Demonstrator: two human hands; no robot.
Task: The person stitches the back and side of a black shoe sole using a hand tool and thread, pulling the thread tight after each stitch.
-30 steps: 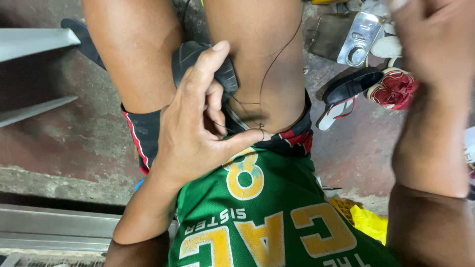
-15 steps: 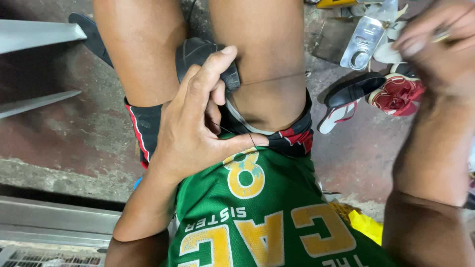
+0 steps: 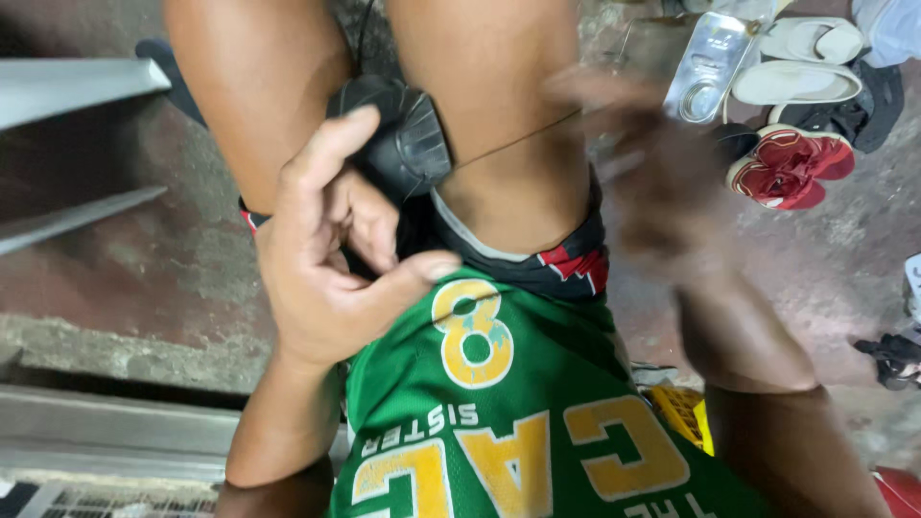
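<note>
Floor (image 3: 844,259): bare, stained concrete spreads under the seated person, beyond both hands.
Jersey (image 3: 508,422): green with yellow lettering, it fills the near foreground between the two forearms.
Legs: two bare knees rise past the left hand, with dark shorts (image 3: 566,269) bunched at the thigh.
Left hand (image 3: 331,259): raised in front of the lap, thumb pushed out toward the jersey, forefinger lifted, the other fingers curled in; whether they pinch anything cannot be told.
Right hand (image 3: 652,182): a blur in mid-swing just right of the thigh; whether it is spread or closed cannot be told.
Black object (image 3: 408,144): a rounded, ribbed dark thing sits wedged between the knees, just beyond the left hand's fingertips.
Thread (image 3: 518,142): a thin dark line runs taut across the thigh from the black object toward the right hand.
Shoes (image 3: 791,163): a red pair and pale ones lie scattered beyond the right hand.
Progress: work looks midway, thread drawn out but its ends unseen.
</note>
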